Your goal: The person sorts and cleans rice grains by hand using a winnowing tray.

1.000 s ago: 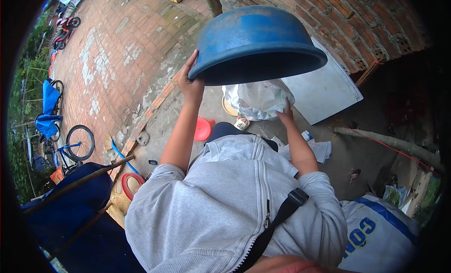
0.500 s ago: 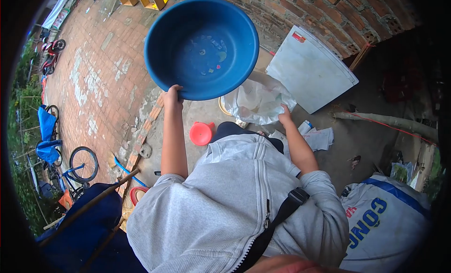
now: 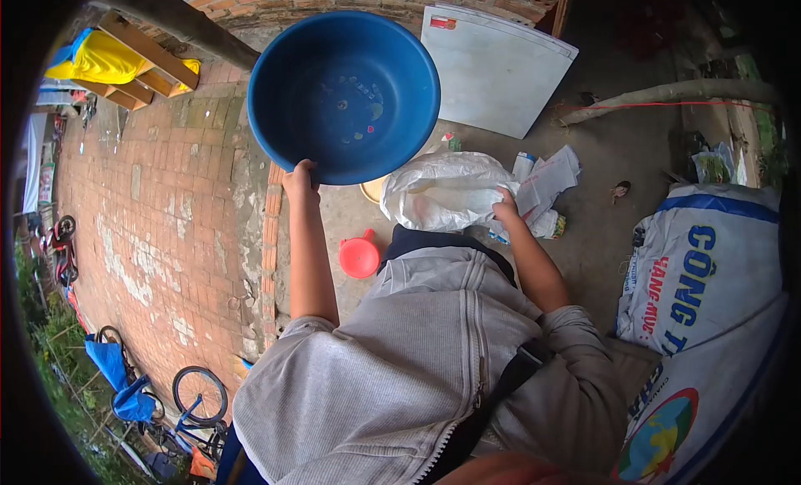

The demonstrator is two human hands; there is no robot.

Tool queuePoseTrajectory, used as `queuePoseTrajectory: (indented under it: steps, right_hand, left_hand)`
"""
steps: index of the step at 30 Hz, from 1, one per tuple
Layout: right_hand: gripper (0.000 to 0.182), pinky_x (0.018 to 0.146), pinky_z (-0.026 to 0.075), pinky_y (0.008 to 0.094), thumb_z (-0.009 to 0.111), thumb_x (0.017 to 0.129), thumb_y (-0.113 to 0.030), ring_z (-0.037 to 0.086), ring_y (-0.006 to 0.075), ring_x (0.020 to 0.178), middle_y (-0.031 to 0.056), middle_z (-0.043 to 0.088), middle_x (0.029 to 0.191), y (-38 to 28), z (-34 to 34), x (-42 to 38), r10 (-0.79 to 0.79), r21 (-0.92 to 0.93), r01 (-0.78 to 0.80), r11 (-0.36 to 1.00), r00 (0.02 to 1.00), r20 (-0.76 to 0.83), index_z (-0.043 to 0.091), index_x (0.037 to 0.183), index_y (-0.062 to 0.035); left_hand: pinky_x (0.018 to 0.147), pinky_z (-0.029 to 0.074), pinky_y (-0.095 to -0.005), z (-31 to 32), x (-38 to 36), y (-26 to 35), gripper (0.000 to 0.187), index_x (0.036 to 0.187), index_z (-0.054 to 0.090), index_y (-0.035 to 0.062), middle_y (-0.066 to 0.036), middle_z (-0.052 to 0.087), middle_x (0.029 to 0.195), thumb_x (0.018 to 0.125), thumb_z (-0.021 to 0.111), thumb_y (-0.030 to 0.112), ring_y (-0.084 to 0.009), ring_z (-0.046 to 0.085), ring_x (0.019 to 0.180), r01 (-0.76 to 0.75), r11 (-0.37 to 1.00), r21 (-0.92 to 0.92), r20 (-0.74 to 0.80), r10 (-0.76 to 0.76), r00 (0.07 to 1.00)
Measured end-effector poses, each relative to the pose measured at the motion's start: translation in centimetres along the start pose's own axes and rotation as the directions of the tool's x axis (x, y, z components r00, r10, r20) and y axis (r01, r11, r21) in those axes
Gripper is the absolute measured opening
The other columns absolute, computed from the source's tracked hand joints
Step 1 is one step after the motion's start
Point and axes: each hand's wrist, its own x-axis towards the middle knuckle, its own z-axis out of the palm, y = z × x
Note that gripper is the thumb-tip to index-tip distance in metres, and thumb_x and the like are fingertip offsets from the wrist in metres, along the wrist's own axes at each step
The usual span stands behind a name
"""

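My left hand (image 3: 301, 181) is closed on the near rim of a big blue plastic basin (image 3: 346, 93), which is tilted so its inside faces me. A few small scraps cling to the basin's bottom. My right hand (image 3: 506, 205) grips the edge of a white plastic sack (image 3: 438, 189), held with its mouth spread beside the basin's lower right side. What the sack holds is hard to make out. Part of a round tan-rimmed container (image 3: 372, 190) shows behind the sack. On the ground below my left forearm's inner side sits a small red plastic stool or dipper (image 3: 360, 257).
A white panel (image 3: 496, 68) leans by the brick wall. Papers and packets (image 3: 546, 185) lie right of the sack. A pole (image 3: 667, 100) with red string and large printed sacks (image 3: 701, 268) are on the right. Bicycles (image 3: 200, 397) stand at lower left, a wooden rack (image 3: 142, 64) at upper left.
My view has turned, so the surroundings shift. The basin sits slightly lower and further left in view. The sack's mouth is spread wider. Both hands keep their holds.
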Motion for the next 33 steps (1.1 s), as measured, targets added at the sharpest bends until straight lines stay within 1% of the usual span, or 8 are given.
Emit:
queuePoseTrajectory:
  steps: [7, 13, 14, 17, 18, 20, 25, 33]
  right_hand:
    - [0.064, 0.091, 0.042, 0.0326, 0.048, 0.066, 0.003, 0.055, 0.0295, 0.107, 0.0162, 0.059, 0.114, 2.5, -0.2, -6.3, 0.124, 0.058, -0.120, 0.991, 0.988, -0.088, 0.048, 0.127, -0.0170]
    - [0.065, 0.061, 0.048, 0.0324, 0.048, 0.067, 0.004, 0.060, 0.0208, 0.073, 0.0130, 0.060, 0.096, 5.6, 0.4, -9.3, 0.088, 0.122, -0.072, 0.990, 0.987, -0.134, 0.047, 0.128, -0.0161]
    - [0.062, 0.076, 0.049, 0.0330, 0.047, 0.067, 0.005, 0.059, 0.0252, 0.097, 0.0141, 0.060, 0.110, 4.4, -0.1, -10.7, 0.170, 0.148, -0.156, 0.977, 0.981, -0.089, 0.049, 0.127, -0.0140]
    - [0.062, 0.072, 0.051, 0.0343, 0.047, 0.067, 0.005, 0.061, 0.0256, 0.093, 0.0141, 0.061, 0.107, 1.7, -1.2, -14.0, 0.269, 0.246, -0.259, 0.934, 0.963, -0.004, 0.049, 0.126, -0.0139]
    - [0.064, 0.055, 0.047, 0.0320, 0.047, 0.069, 0.006, 0.059, 0.0204, 0.067, 0.0138, 0.060, 0.090, 5.8, 0.6, -11.5, 0.096, 0.285, -0.064, 0.956, 0.990, -0.100, 0.045, 0.129, -0.0141]
    - [0.063, 0.055, 0.048, 0.0322, 0.046, 0.069, 0.007, 0.059, 0.0208, 0.067, 0.0142, 0.059, 0.092, 8.7, 1.6, -8.5, 0.070, 0.383, -0.026, 0.923, 0.992, -0.104, 0.045, 0.129, -0.0128]
    - [0.056, 0.050, 0.046, 0.0330, 0.044, 0.070, 0.007, 0.057, 0.0197, 0.062, 0.0103, 0.057, 0.080, 4.4, -2.1, -10.5, -0.063, 0.405, 0.053, 0.913, 0.998, 0.011, 0.046, 0.124, -0.0059]
    - [0.050, 0.061, 0.048, 0.0306, 0.042, 0.085, 0.007, 0.047, 0.0146, 0.059, 0.0117, 0.056, 0.093, -4.1, -7.5, -18.3, -0.291, 0.764, 0.134, 0.632, 0.954, 0.074, 0.037, 0.133, -0.0083]
  left_hand:
    - [0.035, 0.033, -0.0234, 7.2, 1.4, -4.4, 0.015, 0.082, 0.055, 0.0048, -0.005, 0.055, 0.067, 0.068, 0.059, 0.001, -0.0133, 0.052, 0.048, 0.101, 0.991, 0.093, 0.302, -0.125, 0.945]
    - [0.031, 0.029, -0.0239, 11.3, -4.4, -5.9, 0.010, 0.078, 0.054, 0.0021, -0.004, 0.052, 0.062, 0.069, 0.058, 0.001, -0.0134, 0.046, 0.040, 0.154, 0.975, 0.159, 0.434, -0.209, 0.876]
    - [0.031, 0.029, -0.0242, 11.4, -4.9, -6.2, 0.008, 0.075, 0.053, 0.0019, -0.003, 0.050, 0.059, 0.069, 0.058, 0.001, -0.0131, 0.045, 0.039, 0.122, 0.975, 0.187, 0.492, -0.200, 0.847]
    - [0.031, 0.029, -0.0241, 11.5, -7.4, -6.4, 0.006, 0.072, 0.053, 0.0022, -0.003, 0.049, 0.058, 0.069, 0.057, 0.001, -0.0128, 0.045, 0.039, 0.051, 0.967, 0.250, 0.529, -0.180, 0.829]
    - [0.031, 0.029, -0.0241, 10.9, -8.6, -6.5, 0.006, 0.072, 0.053, 0.0022, -0.003, 0.049, 0.058, 0.069, 0.057, 0.001, -0.0128, 0.045, 0.039, 0.049, 0.968, 0.248, 0.531, -0.178, 0.828]
    - [0.031, 0.028, -0.0238, 10.1, -10.9, -6.2, 0.005, 0.070, 0.052, 0.0026, -0.003, 0.049, 0.057, 0.069, 0.057, 0.000, -0.0122, 0.044, 0.037, -0.027, 0.971, 0.237, 0.557, -0.113, 0.823]
    - [0.033, 0.028, -0.0211, 3.4, -16.6, -7.0, 0.008, 0.073, 0.054, 0.0029, -0.003, 0.053, 0.060, 0.068, 0.059, 0.001, -0.0104, 0.046, 0.039, -0.180, 0.968, 0.178, 0.540, 0.057, 0.840]
    - [0.033, 0.030, -0.0190, -13.7, -27.6, -10.7, 0.018, 0.085, 0.055, 0.0062, -0.003, 0.059, 0.069, 0.068, 0.059, 0.003, -0.0093, 0.051, 0.047, -0.111, 0.994, -0.021, 0.100, 0.112, 0.989]
